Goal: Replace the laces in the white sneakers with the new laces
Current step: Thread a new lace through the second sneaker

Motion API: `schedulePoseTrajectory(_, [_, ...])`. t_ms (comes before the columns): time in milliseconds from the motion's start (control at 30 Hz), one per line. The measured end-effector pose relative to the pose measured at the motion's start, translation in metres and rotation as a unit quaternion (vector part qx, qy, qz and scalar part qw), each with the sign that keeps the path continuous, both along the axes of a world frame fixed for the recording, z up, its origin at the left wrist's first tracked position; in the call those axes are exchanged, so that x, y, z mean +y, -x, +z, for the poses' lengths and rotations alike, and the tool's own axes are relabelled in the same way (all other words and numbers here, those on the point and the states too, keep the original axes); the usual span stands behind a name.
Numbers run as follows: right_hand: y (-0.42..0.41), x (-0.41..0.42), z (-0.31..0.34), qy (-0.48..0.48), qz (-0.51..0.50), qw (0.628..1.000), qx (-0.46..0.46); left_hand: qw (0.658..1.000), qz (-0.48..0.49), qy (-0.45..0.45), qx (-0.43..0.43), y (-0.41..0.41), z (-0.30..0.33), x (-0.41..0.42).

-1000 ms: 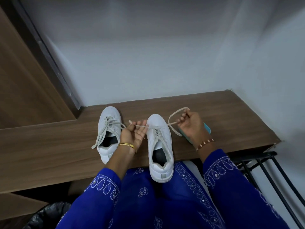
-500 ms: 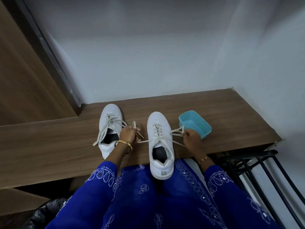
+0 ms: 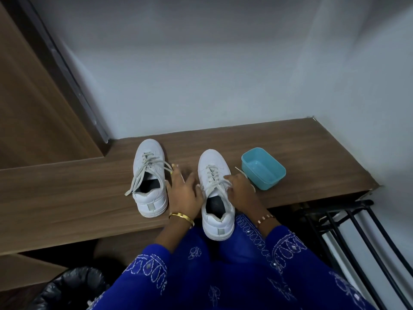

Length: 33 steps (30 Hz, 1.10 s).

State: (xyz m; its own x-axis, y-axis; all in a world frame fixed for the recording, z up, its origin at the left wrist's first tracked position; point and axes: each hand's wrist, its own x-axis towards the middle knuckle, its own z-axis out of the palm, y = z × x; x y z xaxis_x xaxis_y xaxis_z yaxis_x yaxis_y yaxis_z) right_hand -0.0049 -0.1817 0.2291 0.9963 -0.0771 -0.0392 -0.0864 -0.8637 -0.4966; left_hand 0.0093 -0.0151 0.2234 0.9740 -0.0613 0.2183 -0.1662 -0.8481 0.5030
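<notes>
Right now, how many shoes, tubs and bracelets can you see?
White sneakers: 2 (left one, right one)
Blue tub: 1
Bracelets: 2 (gold bangle, beaded bracelet)
Total: 5

A home entryway corner, it seems: a low wood-laminate counter [image 3: 290, 139] against plain white walls [image 3: 201, 63], a wooden door [image 3: 33, 97] at left, a black metal rack [image 3: 348, 222] beside it, a bin [image 3: 67, 289] below.
</notes>
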Motion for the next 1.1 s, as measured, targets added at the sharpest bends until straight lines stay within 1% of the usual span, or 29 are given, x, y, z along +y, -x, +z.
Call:
schedulePoseTrajectory(33, [0.001, 0.002, -0.001, 0.002, 0.006, 1.0, 0.001, 1.0, -0.002, -0.018, -0.003, 0.001, 0.0, 0.0])
schedulePoseTrajectory(100, [0.004, 0.004, -0.003, -0.012, -0.013, 1.0, -0.025, 0.999, -0.019, -0.039, 0.022, 0.002, -0.004, 0.003])
schedulePoseTrajectory(167, [0.007, 0.001, -0.003, -0.032, -0.036, 0.998, -0.035, 0.996, -0.063, -0.037, 0.052, 0.003, -0.007, 0.005])
schedulePoseTrajectory(233, [0.008, -0.002, -0.001, -0.07, -0.041, 0.996, -0.024, 0.995, -0.086, -0.009, 0.058, 0.005, -0.009, 0.007])
schedulePoseTrajectory(333, [0.009, -0.005, 0.013, -0.175, -0.067, 0.982, -0.016, 0.994, -0.093, 0.031, 0.058, 0.003, -0.007, 0.006])
schedulePoseTrajectory(400, [0.007, -0.006, 0.029, -0.236, -0.083, 0.968, -0.021, 0.986, -0.088, 0.106, 0.088, 0.001, 0.001, 0.003])
schedulePoseTrajectory(500, [0.001, -0.008, 0.056, -0.334, -0.106, 0.936, -0.035, 0.949, -0.063, 0.268, 0.153, -0.001, 0.019, -0.003])
schedulePoseTrajectory(600, [-0.004, -0.01, 0.072, -0.435, -0.127, 0.891, -0.033, 0.912, -0.045, 0.378, 0.152, -0.003, 0.033, -0.007])
schedulePoseTrajectory(733, [-0.008, -0.012, 0.084, -0.596, -0.12, 0.793, -0.043, 0.855, -0.036, 0.487, 0.176, -0.014, 0.055, -0.007])
schedulePoseTrajectory(800, [-0.009, -0.011, 0.091, -0.659, -0.104, 0.744, -0.053, 0.816, -0.046, 0.542, 0.196, -0.018, 0.065, -0.006])
schedulePoseTrajectory(833, [-0.01, -0.011, 0.095, -0.68, -0.091, 0.726, -0.059, 0.795, -0.053, 0.568, 0.205, -0.018, 0.07, -0.007])
schedulePoseTrajectory(933, [-0.011, -0.008, 0.102, -0.718, -0.058, 0.691, -0.064, 0.729, -0.064, 0.643, 0.225, -0.017, 0.082, -0.012])
schedulePoseTrajectory(967, [-0.011, -0.007, 0.104, -0.727, -0.049, 0.682, -0.064, 0.713, -0.064, 0.66, 0.23, -0.017, 0.085, -0.014])
schedulePoseTrajectory(1033, [-0.013, -0.003, 0.108, -0.731, -0.036, 0.679, -0.062, 0.703, -0.067, 0.668, 0.234, -0.018, 0.088, -0.018])
schedulePoseTrajectory(1100, [-0.014, 0.001, 0.11, -0.717, -0.026, 0.694, -0.057, 0.704, -0.066, 0.668, 0.233, -0.019, 0.088, -0.021])
